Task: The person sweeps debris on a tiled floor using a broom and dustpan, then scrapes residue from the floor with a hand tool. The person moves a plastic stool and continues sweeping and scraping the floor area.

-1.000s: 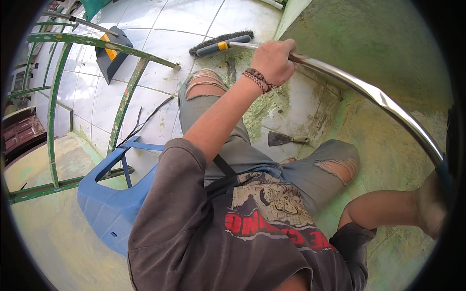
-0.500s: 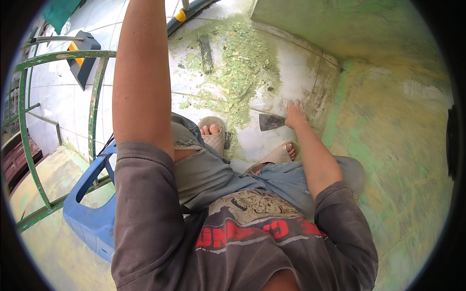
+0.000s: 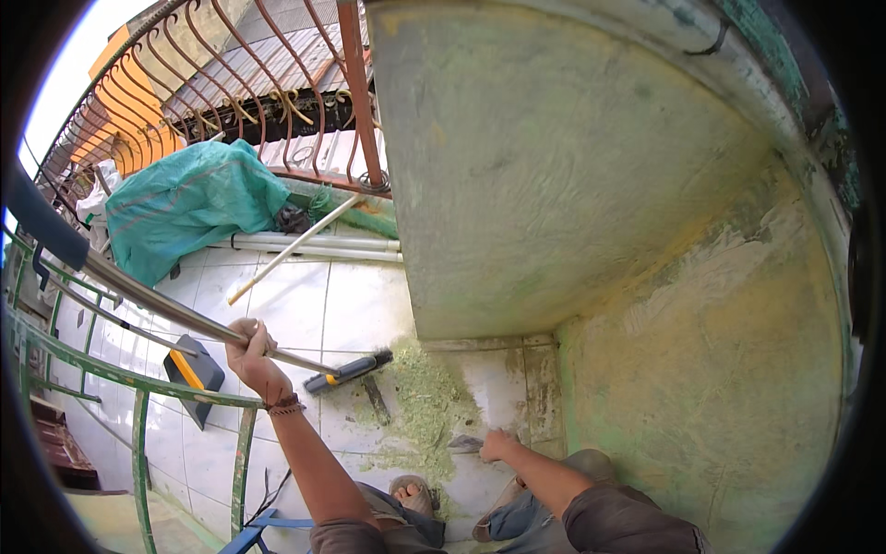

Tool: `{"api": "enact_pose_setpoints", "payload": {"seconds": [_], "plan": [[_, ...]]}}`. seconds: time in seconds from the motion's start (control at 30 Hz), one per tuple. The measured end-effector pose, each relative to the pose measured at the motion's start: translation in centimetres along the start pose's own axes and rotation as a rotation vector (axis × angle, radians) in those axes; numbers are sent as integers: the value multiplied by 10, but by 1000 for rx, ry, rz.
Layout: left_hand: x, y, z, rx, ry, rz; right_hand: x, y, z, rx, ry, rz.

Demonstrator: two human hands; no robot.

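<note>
My left hand (image 3: 254, 358) is closed round the metal handle of a broom (image 3: 175, 312). The dark broom head (image 3: 353, 370) with its yellow joint rests on the tiles at the edge of a heap of greenish paint scrapings (image 3: 426, 397). My right hand (image 3: 499, 446), low near the wall, is closed on a scraper (image 3: 465, 443) whose dark blade points left over the floor; its handle is hidden in the fingers. A flat dark strip (image 3: 376, 400) lies just below the broom head.
A dustpan (image 3: 194, 374) with a yellow stripe stands left, behind a green metal frame (image 3: 138, 439). Farther off are a turquoise tarp (image 3: 189, 203), white pipes (image 3: 318, 245) and a curly railing (image 3: 365, 102). Mottled green walls (image 3: 591, 166) close in the right. My sandalled feet stand beside the scrapings.
The view has tilted up and farther out. My left hand, out of sight before, now shows gripping the broom. My right hand still holds the scraper near the wall.
</note>
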State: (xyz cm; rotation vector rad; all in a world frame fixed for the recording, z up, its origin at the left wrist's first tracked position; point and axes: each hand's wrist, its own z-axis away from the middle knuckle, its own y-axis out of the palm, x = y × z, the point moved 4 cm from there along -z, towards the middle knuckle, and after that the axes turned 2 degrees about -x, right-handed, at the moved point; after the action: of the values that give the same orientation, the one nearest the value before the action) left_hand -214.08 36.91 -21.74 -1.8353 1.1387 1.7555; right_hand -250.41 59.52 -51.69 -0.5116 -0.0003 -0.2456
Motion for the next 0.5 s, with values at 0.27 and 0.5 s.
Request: {"api": "enact_pose_setpoints", "payload": {"seconds": [0.27, 0.5], "plan": [[-29, -38, -40, 201, -228, -303, 42, -122, 198, -96, 24, -284], [-219, 1, -6, 438, -363, -750, 48, -268, 493, -762, -401, -713]]}}
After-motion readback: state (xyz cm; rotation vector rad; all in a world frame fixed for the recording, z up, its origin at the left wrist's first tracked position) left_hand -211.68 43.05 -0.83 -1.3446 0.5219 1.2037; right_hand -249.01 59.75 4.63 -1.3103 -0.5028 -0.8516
